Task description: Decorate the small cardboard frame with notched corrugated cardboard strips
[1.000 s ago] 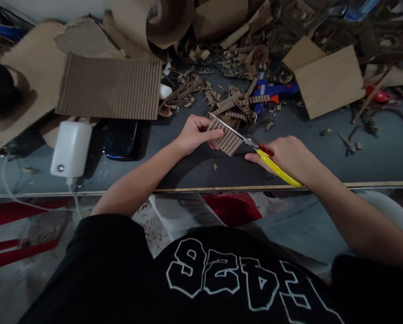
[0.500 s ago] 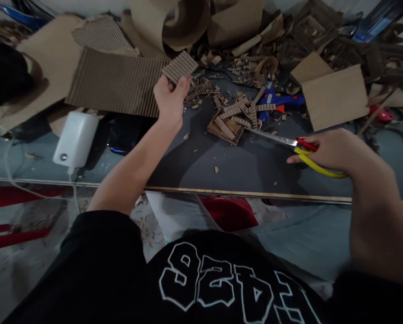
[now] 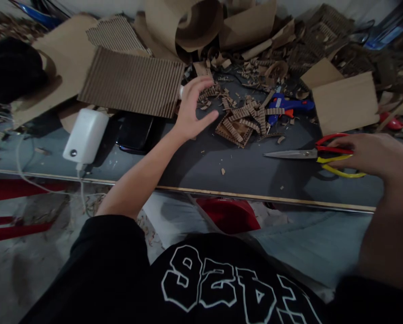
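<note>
My left hand (image 3: 192, 110) is open, its thumb and fingers apart, with nothing in it. Just beyond its fingertips lies a small piece of corrugated cardboard (image 3: 203, 69), partly covered by the hand. A larger corrugated sheet (image 3: 133, 81) is to the left of that hand. On the right, my right hand (image 3: 373, 153) grips the red and yellow handles of the scissors (image 3: 297, 154), whose blades are closed and point left, low over the table. Between the hands sits a small square cardboard box (image 3: 235, 135) with corrugated strips (image 3: 248, 114) heaped in and over it.
A blue glue gun (image 3: 291, 105) lies behind the strips. A folded cardboard piece (image 3: 346, 101) is at right. White power bank (image 3: 86, 135) with a cable and a black phone (image 3: 135, 132) lie at left. Cardboard rolls (image 3: 162, 27) and scraps line the back. The table edge (image 3: 255, 196) runs nearest me.
My left hand has let go of the small corrugated piece and opened, coming a little nearer. The scissors have closed and swung level, slightly right and lower, still in my right hand.
</note>
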### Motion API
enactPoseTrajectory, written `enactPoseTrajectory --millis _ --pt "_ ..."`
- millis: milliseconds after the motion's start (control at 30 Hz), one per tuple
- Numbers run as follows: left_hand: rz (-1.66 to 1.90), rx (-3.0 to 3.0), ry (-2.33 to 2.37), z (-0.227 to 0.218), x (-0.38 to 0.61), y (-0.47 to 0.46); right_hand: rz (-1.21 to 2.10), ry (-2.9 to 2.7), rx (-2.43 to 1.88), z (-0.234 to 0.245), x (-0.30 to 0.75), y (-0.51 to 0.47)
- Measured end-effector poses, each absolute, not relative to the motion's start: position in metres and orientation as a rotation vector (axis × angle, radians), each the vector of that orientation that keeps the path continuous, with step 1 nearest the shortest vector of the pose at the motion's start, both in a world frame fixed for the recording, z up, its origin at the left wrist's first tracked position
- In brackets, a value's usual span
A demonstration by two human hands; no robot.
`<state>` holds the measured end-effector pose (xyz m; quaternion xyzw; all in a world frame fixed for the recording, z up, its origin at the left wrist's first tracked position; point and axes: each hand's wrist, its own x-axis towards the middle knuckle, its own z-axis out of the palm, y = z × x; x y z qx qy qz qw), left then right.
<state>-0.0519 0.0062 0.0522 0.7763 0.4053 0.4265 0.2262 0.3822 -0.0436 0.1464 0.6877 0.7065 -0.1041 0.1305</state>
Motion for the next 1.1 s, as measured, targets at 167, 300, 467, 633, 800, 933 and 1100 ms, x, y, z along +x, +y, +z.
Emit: enactPoseTrajectory --millis 167,300,467,633,800,933,1100 --pt "1.048 2.413 1.037 0.027 -0.062 0.014 -0.235 2.024 2.247 0.151 0.391 -0.050" --pt "0.888 2.588 1.003 0.022 -0.069 0.013 -0.301 2.282 2.336 0.139 0.373 -0.055" --pt "0.814 2.649 0.984 0.028 -0.059 0.000 -0.392 2.550 2.299 0.116 0.339 -0.054" --pt "0.999 2.531 1.021 0.026 -0.042 -0.008 -0.333 2.690 2.227 0.099 0.328 -0.055" --pt "0.872 2.265 1.537 0.031 -0.024 -0.012 -0.269 2.621 2.180 0.087 0.328 -0.056" --pt "0.573 2.265 1.545 0.043 -0.013 -0.011 -0.245 2.626 2.170 0.077 0.330 -0.054" --pt "0.522 2.345 1.400 0.051 -0.014 0.001 -0.205 2.743 2.148 0.072 0.329 -0.055"
